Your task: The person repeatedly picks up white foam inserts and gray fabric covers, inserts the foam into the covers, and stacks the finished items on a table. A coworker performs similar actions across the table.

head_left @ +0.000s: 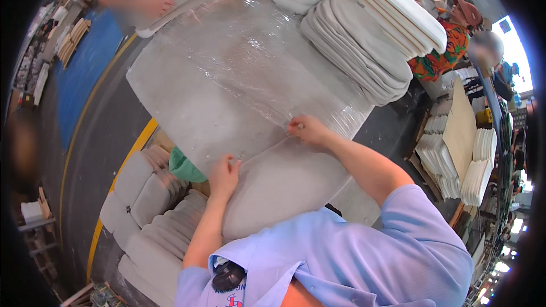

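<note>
A light grey, soft-looking flat piece with rounded sides [278, 187] lies against my front on the near part of the worktable [187, 91]. My left hand [223, 177] is closed at its far left corner, thumb and forefinger pinching the edge. At the far right corner my right hand [307, 131] is closed too, fingers curled in a pinch on the edge. Between the two hands the far edge runs in a fairly straight line. Clear, wrinkled plastic film [244, 51] covers the tabletop beyond. The exact contact under my right fingertips is partly hidden.
Stacked grey pads [358, 45] and white pads [398, 11] stand at the table's far right. More grey pads [153, 210] are piled low at my left beside a green bag [185, 166]. Across the table is another person's hand [156, 7]. Pallet stacks [449, 142] stand right.
</note>
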Demonstrator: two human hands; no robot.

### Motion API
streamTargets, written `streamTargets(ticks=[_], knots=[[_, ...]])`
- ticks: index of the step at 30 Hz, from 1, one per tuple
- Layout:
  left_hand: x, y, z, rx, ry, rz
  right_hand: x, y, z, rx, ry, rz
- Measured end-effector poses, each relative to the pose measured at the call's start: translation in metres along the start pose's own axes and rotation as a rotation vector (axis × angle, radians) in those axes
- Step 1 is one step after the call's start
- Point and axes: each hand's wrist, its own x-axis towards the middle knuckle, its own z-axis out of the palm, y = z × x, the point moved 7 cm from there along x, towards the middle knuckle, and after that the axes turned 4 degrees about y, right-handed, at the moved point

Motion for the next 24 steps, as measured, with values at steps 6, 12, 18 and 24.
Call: streamTargets(ticks=[6,12,18,24], knots=[[-0.083,-0.034,-0.061,-0.12,-0.092,-0.323,-0.084,0.032,-0.091,-0.189,-0.021,0.262],[-0.14,-0.02,-0.043,0.011,-0.272,-0.592,-0.131,0.032,-0.054,0.008,-0.336,0.663],[-0.129,-0.034,-0.032,-0.051,-0.272,-0.708,-0.101,0.042,-0.048,-0.13,-0.351,0.695],[-0.116,-0.047,-0.02,0.003,-0.329,-0.79,-0.084,0.048,-0.041,-0.202,-0.377,0.793]])
